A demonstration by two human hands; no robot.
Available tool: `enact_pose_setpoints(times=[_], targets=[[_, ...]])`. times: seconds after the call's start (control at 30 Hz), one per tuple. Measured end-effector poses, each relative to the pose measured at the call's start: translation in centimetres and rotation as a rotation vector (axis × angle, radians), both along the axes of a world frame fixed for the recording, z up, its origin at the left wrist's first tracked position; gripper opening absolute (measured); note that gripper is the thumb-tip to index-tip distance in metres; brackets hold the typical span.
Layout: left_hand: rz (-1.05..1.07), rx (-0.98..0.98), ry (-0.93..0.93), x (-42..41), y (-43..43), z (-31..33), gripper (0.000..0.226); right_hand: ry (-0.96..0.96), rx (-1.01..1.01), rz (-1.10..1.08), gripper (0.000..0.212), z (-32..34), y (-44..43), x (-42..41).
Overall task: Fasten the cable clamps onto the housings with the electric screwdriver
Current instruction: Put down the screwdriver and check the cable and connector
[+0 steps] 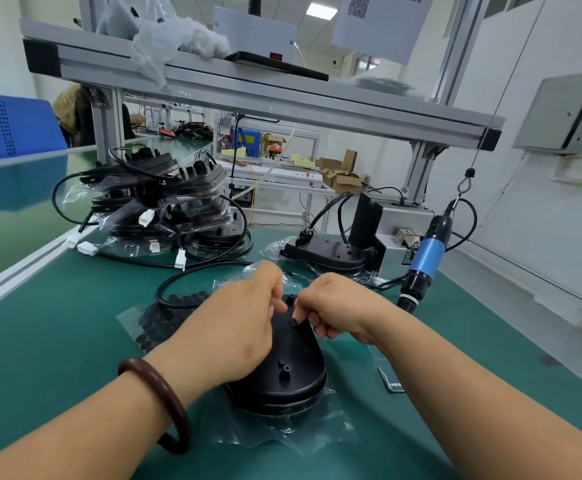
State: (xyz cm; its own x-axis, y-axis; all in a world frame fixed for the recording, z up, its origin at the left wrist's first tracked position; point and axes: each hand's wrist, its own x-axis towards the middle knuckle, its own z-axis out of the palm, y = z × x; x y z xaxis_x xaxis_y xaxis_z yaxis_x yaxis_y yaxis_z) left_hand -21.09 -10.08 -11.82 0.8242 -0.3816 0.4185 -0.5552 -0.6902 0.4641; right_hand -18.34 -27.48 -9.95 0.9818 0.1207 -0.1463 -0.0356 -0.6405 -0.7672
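Bright, even light from ceiling panels (pixel 317 10), soft shadows, wide-angle bending at edges, background perhaps slightly soft.

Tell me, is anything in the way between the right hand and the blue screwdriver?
Nothing visible blocks it. The screwdriver hangs right of the right hand, which pinches a small black part; only a thin cable lies flat on the mat between them.

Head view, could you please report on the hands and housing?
Left hand on black domed plastic housing, grip hidden. Right hand pinches small black part on it. Blue electric screwdriver hangs untouched.
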Motion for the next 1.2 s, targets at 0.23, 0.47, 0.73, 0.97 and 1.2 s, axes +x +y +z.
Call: enact_pose_setpoints(times=[0.23,0.47,0.73,0.97,1.2], targets=[[0.001,0.084,0.042,-1.0,-0.7,-1.0,0.026,0.038,-0.025,-0.024,0.030,0.7,0.7,-0.2],[0.035,0.044,0.062,-0.9,-0.4,-1.4,0.022,0.027,-0.011,-0.116,0.021,0.8,0.7,-0.1],[0.046,0.051,0.045,-0.8,-0.3,-1.7,0.022,0.039,-0.059,0.006,0.011,0.5,0.2,0.0],[0.050,0.041,0.032,-0.9,-0.4,-1.8,0.023,-0.010,-0.166,0.037,0.009,0.6,0.8,-0.2],[0.026,0.042,0.008,-1.1,-0.3,-1.8,0.023,0.002,-0.172,0.019,0.018,0.8,1.0,-0.4]])
